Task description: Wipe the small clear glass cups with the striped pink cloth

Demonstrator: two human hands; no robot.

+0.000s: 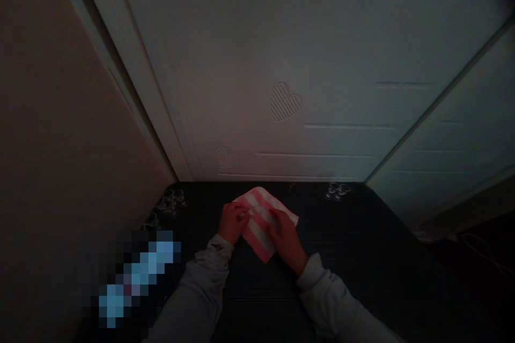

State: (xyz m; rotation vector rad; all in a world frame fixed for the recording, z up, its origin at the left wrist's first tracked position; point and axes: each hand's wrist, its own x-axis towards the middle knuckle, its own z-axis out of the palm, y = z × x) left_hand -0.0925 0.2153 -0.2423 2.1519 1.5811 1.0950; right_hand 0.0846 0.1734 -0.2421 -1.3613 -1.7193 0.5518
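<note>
L hand (232, 221), at the sheet's L edge: fingertips look pinched on a small clear bit (251, 211). Best kept light, w/ wrist low nr the worktop (257, 300), so the bit doesn't slip or flick off. Pink-and-white striped sheet (261, 238) lies mid-worktop, at a slant, btwn & under both hands; keep it flat, as a ruck could tip or hide sth this small. R hand (290, 241), on the sheet's R part: fingers bent inward, but can't tell if they grip sheet or bit, or just rest. Good use of it = steady the sheet w/ light pressure & leave the fine work to the fingertips. More light wd help, esp btwn the hands

Hard to see, L to R: blurred patch (139, 273) at lower L, pixelated, contents unreadable. Clear ringed pcs (172, 201) at back L corner, dim, can't count; those nearest the patch partly lost in dark. L fingertips cover part of the bit, so its shape & exact contact unclear. Sheet: paper or cloth, can't tell; part under the hands hidden. R fingertips mostly in shadow. Clear cluster (337, 191) at back R, outlines only. Both forearms cut off at bottom edge
</note>
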